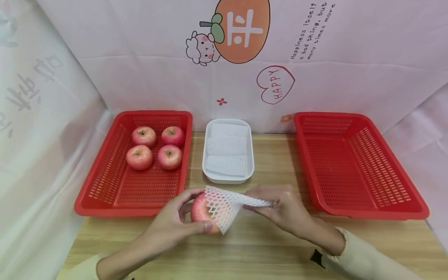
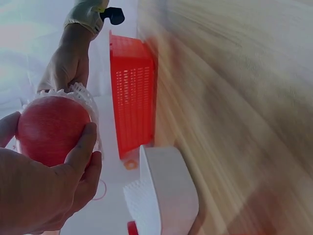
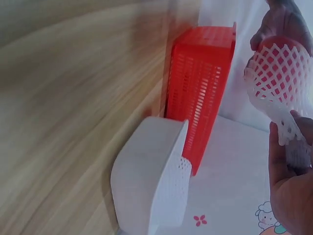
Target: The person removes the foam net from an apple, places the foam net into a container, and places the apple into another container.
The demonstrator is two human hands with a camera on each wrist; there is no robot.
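Observation:
A red apple [image 1: 200, 213] is gripped in my left hand [image 1: 175, 221], between the thumb and the curled fingers. White foam netting [image 1: 224, 206] is stretched over the apple's right side. My right hand [image 1: 280, 208] pinches the gathered tail of the net and holds it out to the right. In the left wrist view the bare side of the apple [image 2: 54, 129] faces the camera, with the net's edge behind it. The right wrist view shows the net's diamond mesh [image 3: 281, 73] spread over the apple, its narrow end between the right thumb and fingers.
At left, a red basket [image 1: 140, 212] holds several apples [image 1: 144, 137]. A white tray [image 1: 228, 179] with flat foam nets [image 1: 227, 146] stands at the back centre. Another red basket [image 1: 350, 167] sits at right. Printed cloth [image 1: 157, 74] hangs behind the wooden table [image 1: 245, 252].

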